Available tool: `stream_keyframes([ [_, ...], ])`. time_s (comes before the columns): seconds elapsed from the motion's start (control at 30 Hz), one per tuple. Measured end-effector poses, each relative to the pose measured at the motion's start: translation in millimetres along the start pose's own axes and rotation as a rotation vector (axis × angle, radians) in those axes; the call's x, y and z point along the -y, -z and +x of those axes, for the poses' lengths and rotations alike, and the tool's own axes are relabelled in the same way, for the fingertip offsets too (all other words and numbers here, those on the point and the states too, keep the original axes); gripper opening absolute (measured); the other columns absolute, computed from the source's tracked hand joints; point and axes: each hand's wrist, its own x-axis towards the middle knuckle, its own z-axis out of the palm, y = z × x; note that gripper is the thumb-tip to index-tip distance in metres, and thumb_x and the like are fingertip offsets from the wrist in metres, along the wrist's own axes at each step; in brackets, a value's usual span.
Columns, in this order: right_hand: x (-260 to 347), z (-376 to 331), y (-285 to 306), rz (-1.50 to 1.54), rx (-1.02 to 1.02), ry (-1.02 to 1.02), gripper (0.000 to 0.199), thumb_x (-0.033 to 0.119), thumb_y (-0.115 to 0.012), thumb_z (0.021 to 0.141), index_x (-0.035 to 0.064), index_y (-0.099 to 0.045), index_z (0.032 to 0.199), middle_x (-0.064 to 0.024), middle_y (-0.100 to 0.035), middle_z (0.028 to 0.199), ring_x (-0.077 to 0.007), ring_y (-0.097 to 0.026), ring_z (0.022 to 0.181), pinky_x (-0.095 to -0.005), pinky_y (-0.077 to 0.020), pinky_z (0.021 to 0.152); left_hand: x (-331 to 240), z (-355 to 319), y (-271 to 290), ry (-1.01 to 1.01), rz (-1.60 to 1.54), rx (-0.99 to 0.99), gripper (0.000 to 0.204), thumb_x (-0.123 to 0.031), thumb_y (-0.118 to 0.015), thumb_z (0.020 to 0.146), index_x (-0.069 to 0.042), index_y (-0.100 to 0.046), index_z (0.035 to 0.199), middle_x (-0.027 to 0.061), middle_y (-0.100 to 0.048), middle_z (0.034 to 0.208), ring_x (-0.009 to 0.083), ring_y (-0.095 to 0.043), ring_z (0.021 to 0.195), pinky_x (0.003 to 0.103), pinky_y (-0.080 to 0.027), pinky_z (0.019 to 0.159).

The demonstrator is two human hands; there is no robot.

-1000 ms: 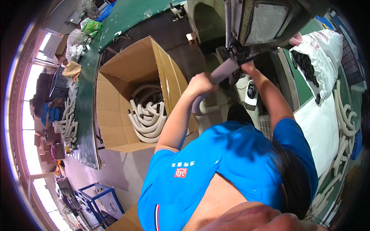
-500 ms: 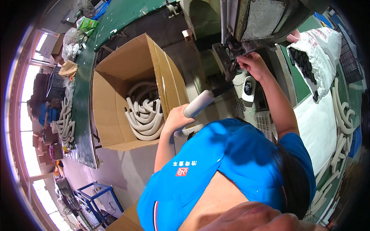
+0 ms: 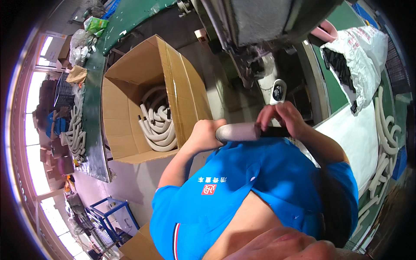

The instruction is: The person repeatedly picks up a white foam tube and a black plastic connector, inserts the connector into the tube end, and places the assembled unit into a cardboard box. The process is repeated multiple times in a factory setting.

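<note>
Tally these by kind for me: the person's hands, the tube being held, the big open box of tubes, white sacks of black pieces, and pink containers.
Hands, left and right: 2
Held pale tube: 1
Open cardboard box: 1
White sack: 1
Pink container: 1
Total: 6

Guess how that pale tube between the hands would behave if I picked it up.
The pale tube is probably fairly stiff: its visible stretch runs straight between the left hand and the right hand without sagging. Its round side suggests it might roll if pushed. The dull surface hints it may not be slippery, though blur leaves that unsure.
</note>
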Motion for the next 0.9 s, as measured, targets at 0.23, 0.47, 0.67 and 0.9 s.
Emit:
stream_keyframes([
  [0.23, 4.0, -47.1, -8.3, 0.102, -0.250, -0.136, 0.066, 0.048, -0.021, 0.099, -0.0012, -0.059, 0.077, -0.0120, -0.063, 0.072, -0.0174, -0.062, 0.071, -0.0285, -0.0498, 0.071, -41.5, 6.2, -29.9, -0.041, -0.078, 0.193, 0.036, -0.041, -0.065, 0.068, -0.012, -0.058, 0.089, 0.0138, -0.063, 0.076, 0.0345, -0.062, 0.075, 0.041, -0.050, 0.062],
  [0.47, -19.5, -53.3, -8.4, 0.026, -0.400, -0.076, 0.054, 0.041, -0.032, 0.100, 0.0050, -0.052, 0.064, -0.0010, -0.048, 0.057, -0.0084, -0.046, 0.053, -0.0230, -0.0372, 0.052, -67.5, 26.7, -37.5, -0.020, 0.159, 0.283, 0.032, -0.031, -0.067, 0.071, -0.012, -0.063, 0.097, 0.0136, -0.065, 0.084, 0.0330, -0.064, 0.080, 0.037, -0.051, 0.068],
  [0.67, -27.1, -47.8, -7.6, -0.104, -0.431, -0.018, 0.055, 0.041, -0.032, 0.100, 0.0049, -0.051, 0.063, -0.0009, -0.046, 0.055, -0.0085, -0.042, 0.051, -0.0242, -0.0335, 0.049, -73.9, 35.5, -38.3, -0.065, 0.152, 0.246, 0.031, -0.027, -0.067, 0.070, -0.012, -0.063, 0.097, 0.0138, -0.065, 0.082, 0.0335, -0.064, 0.080, 0.036, -0.051, 0.067],
  [0.9, -26.7, -45.2, 40.9, 0.098, -0.986, 0.302, 0.046, 0.043, -0.039, 0.097, -0.0002, -0.049, 0.111, -0.0096, -0.054, 0.098, -0.0146, -0.052, 0.091, -0.0276, -0.0423, 0.081, 0.7, 36.8, -19.0, 0.019, -0.370, -0.463, 0.027, -0.003, -0.072, 0.063, -0.003, -0.061, 0.088, 0.0032, -0.062, 0.073, 0.0178, -0.062, 0.070, 0.033, -0.051, 0.064],
])
